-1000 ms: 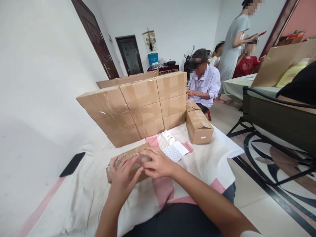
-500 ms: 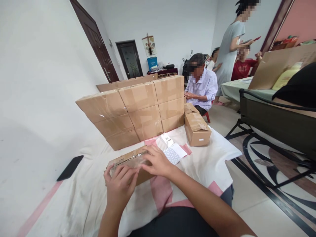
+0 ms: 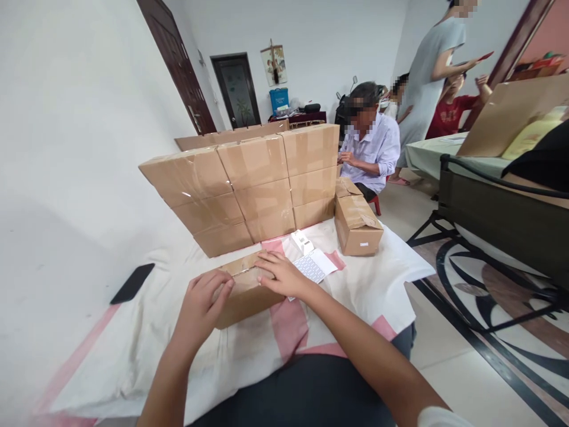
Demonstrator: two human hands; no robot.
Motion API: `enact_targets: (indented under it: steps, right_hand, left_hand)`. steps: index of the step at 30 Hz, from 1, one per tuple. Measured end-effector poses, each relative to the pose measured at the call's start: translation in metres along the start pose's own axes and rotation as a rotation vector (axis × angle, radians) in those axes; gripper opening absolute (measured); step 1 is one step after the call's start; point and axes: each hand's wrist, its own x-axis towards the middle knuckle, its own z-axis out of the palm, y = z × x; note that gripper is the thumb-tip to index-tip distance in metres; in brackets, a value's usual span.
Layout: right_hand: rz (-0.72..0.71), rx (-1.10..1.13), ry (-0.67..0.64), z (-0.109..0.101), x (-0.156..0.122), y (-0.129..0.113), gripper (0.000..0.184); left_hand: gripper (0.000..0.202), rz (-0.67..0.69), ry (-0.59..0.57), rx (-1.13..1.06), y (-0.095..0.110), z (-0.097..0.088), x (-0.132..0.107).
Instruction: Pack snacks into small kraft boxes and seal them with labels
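Note:
A brown cardboard box (image 3: 251, 305) with clear tape along its top seam lies on the cloth-covered table in front of me. My left hand (image 3: 202, 302) is closed about its left end, the fingers bent over the top edge and the thumb against the near side. My right hand (image 3: 284, 276) lies on the right part of the lid, fingers stretched out and slightly apart. Just beyond it are a sheet of white labels (image 3: 316, 265) and a small white box-like item (image 3: 303, 242).
Stacked taped cartons (image 3: 262, 184) form a wall behind the box. Another carton (image 3: 359, 231) stands to their right. A dark flat object (image 3: 132, 283) lies at the left by the wall. A seated person (image 3: 373, 142) works behind the cartons; a folding bed frame (image 3: 502, 219) stands at right.
My left hand has slid left and away from my right hand, off the middle of the lid. The right hand has flattened on the lid. The view has shifted slightly.

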Motion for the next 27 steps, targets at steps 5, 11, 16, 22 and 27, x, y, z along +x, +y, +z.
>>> enact_targets:
  steps: [5, 11, 16, 22, 27]
  right_hand:
    - [-0.017, 0.051, 0.026, 0.000, 0.001, 0.004, 0.047]
    - [-0.030, 0.077, 0.019, -0.004, 0.001, 0.001, 0.046]
    - [-0.053, 0.083, 0.018, -0.007, 0.001, 0.000, 0.047]
    - [-0.052, 0.074, 0.021, -0.005, 0.001, 0.001, 0.045]
    - [-0.050, 0.082, 0.023, -0.005, 0.001, 0.000, 0.043]
  left_hand:
    - [0.031, 0.008, -0.415, -0.135, 0.002, -0.018, 0.034]
    - [0.030, -0.075, -0.600, -0.192, -0.005, -0.014, 0.073]
    - [0.032, -0.140, -0.697, -0.080, -0.021, 0.010, 0.092]
    - [0.053, -0.239, -0.751, 0.009, -0.026, 0.018, 0.096]
    - [0.089, -0.237, -0.702, 0.048, -0.035, 0.020, 0.094]
